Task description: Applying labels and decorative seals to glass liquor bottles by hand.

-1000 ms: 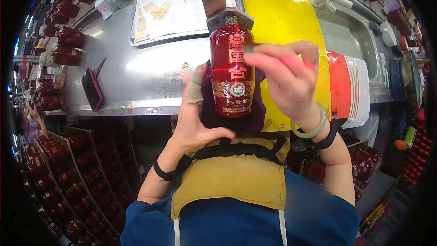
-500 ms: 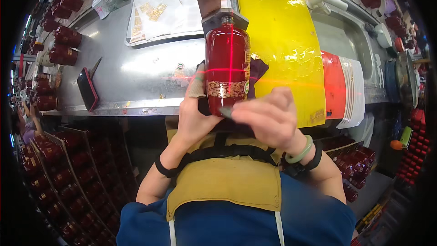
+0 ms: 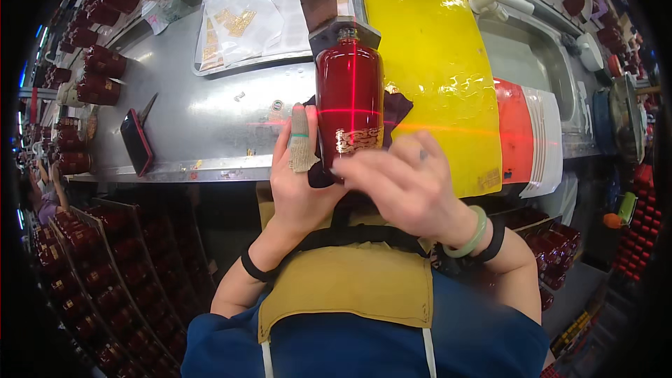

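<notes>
A glossy dark red bottle (image 3: 350,91) lies lengthwise before me, its neck against a grey angular holder (image 3: 344,28). Red light lines cross on its surface. A gold patterned band (image 3: 360,141) shows near the bottle's close end. Along the bottle's left side my left hand (image 3: 297,178) holds it, one finger in a knitted sleeve with a green ring. Dark cloth (image 3: 396,108) lies beneath. My right hand (image 3: 409,182), with a pale green bangle, is closed in a pinch at the bottle's lower end; whatever is between its fingertips is hidden.
A metal tray (image 3: 210,70) with white sheets and gold pieces sits at the far left. A phone (image 3: 136,141) rests on the metal bench. To the right are a wet yellow mat (image 3: 437,63), a red sheet (image 3: 512,133) and a sink (image 3: 539,52). Dark red jars (image 3: 105,59) stand left.
The bottle has turned, so the gold band's left end shows and the gold marking at its right side is gone from view. A small grey piece in my right fingers is no longer visible.
</notes>
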The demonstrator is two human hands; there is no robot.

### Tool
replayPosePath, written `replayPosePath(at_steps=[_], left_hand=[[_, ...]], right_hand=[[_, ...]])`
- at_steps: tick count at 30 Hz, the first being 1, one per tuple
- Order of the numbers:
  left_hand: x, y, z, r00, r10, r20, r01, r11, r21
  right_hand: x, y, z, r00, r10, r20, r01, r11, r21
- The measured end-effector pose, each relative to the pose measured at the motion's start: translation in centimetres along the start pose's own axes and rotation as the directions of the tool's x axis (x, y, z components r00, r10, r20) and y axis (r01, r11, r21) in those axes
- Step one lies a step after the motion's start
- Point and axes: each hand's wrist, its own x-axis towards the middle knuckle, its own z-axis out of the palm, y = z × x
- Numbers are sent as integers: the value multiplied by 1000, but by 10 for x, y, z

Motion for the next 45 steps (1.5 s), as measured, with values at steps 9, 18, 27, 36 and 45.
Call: replayPosePath(at_steps=[9,18,27,36,45], left_hand=[[2,3,0,1000,28,-13,-28,999,-15],[1,-5,6,997,-73,37,80,973,-217],[11,-4,1,989,-72,126,89,986,-140],[-2,-27,4,951,-188,247,263,911,-319],[11,-32,2,911,-225,346,333,895,-296]], right_hand=[[39,51,1,953,-15,-301,-57,972,-228],[-12,19,9,998,-17,-69,27,987,157],[-13,17,14,987,-37,-154,66,979,191],[-30,13,15,974,-131,-186,172,959,226],[-33,19,11,975,1,-222,49,974,219]])
